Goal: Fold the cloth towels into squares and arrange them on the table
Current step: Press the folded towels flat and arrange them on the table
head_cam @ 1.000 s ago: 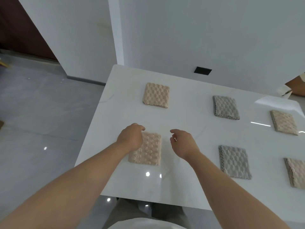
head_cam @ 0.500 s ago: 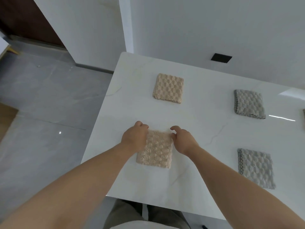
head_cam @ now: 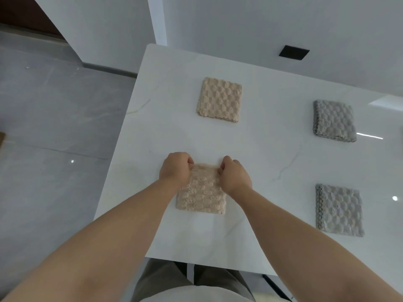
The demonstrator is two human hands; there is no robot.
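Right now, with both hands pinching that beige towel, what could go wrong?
The left hand and right hand pinch the near beige towel at its far corners; lifting there might let the folded layers fall open. Pulling it sideways could also leave it out of line with the far beige towel on the table.

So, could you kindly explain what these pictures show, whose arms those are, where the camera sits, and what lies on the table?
There is no machine here: a person works with bare hands, and the one camera is worn on the head, looking forward and down, so both forearms reach in from below. The left hand and the right hand each pinch a far corner of the near beige towel, which lies folded on the white table. Three more folded towels lie apart from it: the far beige towel, the far grey towel and the near grey towel.
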